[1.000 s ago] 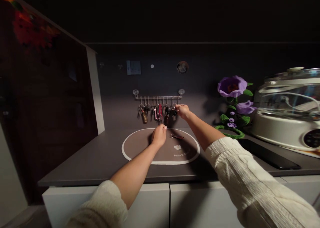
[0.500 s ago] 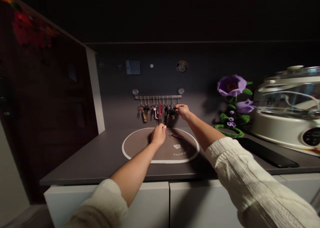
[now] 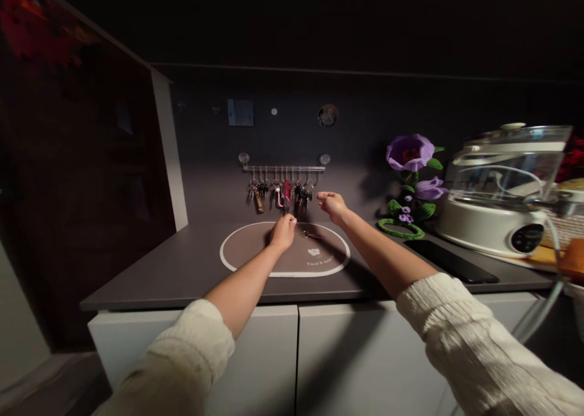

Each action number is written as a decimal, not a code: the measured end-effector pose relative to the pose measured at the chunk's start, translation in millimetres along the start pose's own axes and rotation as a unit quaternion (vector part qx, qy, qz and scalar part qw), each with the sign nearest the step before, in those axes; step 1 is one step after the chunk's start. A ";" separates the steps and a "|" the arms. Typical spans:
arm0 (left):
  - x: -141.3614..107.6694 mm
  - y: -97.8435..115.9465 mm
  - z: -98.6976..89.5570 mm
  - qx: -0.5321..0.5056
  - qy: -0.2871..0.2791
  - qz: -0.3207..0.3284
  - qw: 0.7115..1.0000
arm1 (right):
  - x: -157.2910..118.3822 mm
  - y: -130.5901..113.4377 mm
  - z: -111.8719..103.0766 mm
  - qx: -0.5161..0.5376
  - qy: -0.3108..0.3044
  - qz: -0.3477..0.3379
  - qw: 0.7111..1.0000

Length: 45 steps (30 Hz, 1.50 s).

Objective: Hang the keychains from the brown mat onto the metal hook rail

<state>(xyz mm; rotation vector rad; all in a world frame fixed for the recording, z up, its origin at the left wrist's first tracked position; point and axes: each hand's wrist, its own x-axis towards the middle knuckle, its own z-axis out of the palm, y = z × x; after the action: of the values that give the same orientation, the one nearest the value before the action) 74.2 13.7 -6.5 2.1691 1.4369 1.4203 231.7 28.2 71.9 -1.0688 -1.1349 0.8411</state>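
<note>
Brown mat: lies flat on the counter [image 3: 150,270]; part of the mat [image 3: 249,252] is hidden behind my left hand [image 3: 283,232], and the printed wording is only partly legible to me.
Left hand: fingers curled in narrowly, back of the hand toward my camera; whatever the fingers may hold is hidden, so I cannot tell; nor can I tell whether the hand touches the mat.
Right hand: raised just beside the right end of the row of keys; on the right hand [image 3: 334,206], thumb and fingertips are drawn close together, a narrow grip; too small and dim for me to tell whether anything is pinched there.
Hanging keys: bunches of keys [image 3: 303,194] hang from the clear rack [image 3: 285,168] on the wall; they overlap and blur into dark shapes; I can pick out a brown fob [image 3: 259,202], a pink loop [image 3: 279,197] and a red strap [image 3: 287,191].
Loose ring: a small ring with a dark, slim piece attached [image 3: 314,235] rests on the mat, to the right of my left hand; I cannot make out what the piece is.
Right side: purple flowers [image 3: 410,152], a black phone [image 3: 451,261] and a white appliance [image 3: 479,224]; clutter beyond them is cut off by my view.
</note>
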 end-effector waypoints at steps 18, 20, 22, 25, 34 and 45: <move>0.9 -10.1 2.2 -0.010 -0.045 -0.008 0.999 | -40.7 54.3 -22.2 -0.304 -0.193 -0.084 0.929; 0.7 -10.6 2.1 -0.007 -0.048 -0.008 0.999 | -41.5 53.3 -22.5 -0.354 -0.202 -0.110 0.906; 0.3 -10.6 1.9 -0.004 -0.049 -0.007 0.999 | -42.2 53.1 -22.1 -0.383 -0.203 -0.126 0.892; -0.3 -10.2 1.8 -0.001 -0.056 -0.005 0.998 | -42.1 54.8 -21.0 -0.399 -0.199 -0.148 0.883; 0.5 -13.8 5.4 0.010 -0.076 0.004 0.997 | -43.4 54.4 -17.7 -0.505 -0.198 -0.217 0.812; -0.3 -11.8 4.1 0.020 -0.087 0.031 0.996 | -41.5 54.2 -16.9 -0.443 -0.187 -0.224 0.848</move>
<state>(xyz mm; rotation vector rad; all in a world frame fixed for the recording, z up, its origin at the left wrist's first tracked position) 70.1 20.9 -15.9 2.3158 1.3595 1.1970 238.2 1.8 7.1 -1.3055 -2.1200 0.0975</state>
